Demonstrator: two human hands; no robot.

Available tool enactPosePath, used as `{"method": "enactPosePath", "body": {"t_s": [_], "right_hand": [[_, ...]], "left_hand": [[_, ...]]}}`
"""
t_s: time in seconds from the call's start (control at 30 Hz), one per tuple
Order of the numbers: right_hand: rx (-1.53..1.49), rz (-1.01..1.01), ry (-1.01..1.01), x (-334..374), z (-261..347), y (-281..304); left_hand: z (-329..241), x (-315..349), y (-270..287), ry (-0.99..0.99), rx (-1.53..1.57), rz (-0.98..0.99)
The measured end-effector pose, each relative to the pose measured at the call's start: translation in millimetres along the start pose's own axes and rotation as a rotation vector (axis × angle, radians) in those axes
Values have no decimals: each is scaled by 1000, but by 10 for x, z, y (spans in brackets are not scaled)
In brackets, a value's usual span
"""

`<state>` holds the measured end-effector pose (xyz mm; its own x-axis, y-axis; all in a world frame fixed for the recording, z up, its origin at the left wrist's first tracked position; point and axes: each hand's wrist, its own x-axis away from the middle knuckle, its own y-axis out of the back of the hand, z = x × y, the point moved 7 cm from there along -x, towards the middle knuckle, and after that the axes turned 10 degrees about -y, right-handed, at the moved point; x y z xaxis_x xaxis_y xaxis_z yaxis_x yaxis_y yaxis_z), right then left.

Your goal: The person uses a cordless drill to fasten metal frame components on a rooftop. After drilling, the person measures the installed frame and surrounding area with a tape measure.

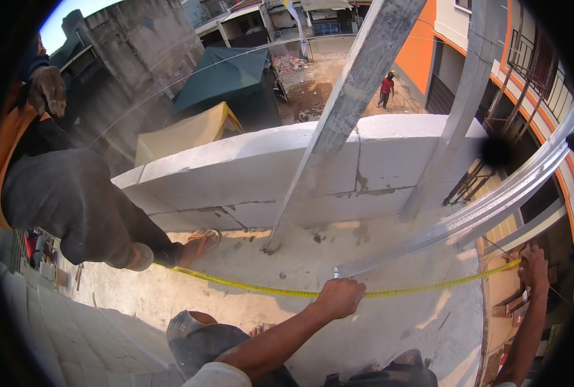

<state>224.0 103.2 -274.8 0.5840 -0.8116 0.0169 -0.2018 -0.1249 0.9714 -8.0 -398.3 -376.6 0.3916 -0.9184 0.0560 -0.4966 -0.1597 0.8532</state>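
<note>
A yellow tape measure (254, 287) stretches low across the concrete floor, from beside a co-worker's sandal on the left toward the right. My left hand (340, 298) is closed in a fist around its middle, beside the lower end of a shiny metal channel (467, 222). At the slab's right edge, my right hand (533, 266) grips the other part of the tape with bent fingers. Whether it also holds the tape's case is hidden.
A co-worker (74, 200) stands at the left. Two grey posts (345, 103) lean before a low white block wall (235, 171). Beyond the slab's right edge (483, 309) is a drop. Down in the yard are a green canopy (225, 74) and a walking person (386, 89).
</note>
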Motion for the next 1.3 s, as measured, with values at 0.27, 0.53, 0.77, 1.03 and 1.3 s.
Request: {"method": "enactPosePath", "body": {"t_s": [0.27, 0.53, 0.77, 1.03, 1.3], "right_hand": [[141, 254, 24, 179, 18, 10], [-44, 524, 101, 528, 182, -200], [-44, 728, 446, 1354, 1694, -516], [45, 882, 617, 2046, 2780, -436], [33, 1020, 666, 2103, 2599, -526]], "left_hand": [[123, 171, -458, 44, 138, 150], [-116, 39, -521, -36, 245, 91], [-153, 107, -760, -11, 290, 139], [113, 182, -767, 99, 290, 232], [-215, 131, -906, -74, 333, 161]]}}
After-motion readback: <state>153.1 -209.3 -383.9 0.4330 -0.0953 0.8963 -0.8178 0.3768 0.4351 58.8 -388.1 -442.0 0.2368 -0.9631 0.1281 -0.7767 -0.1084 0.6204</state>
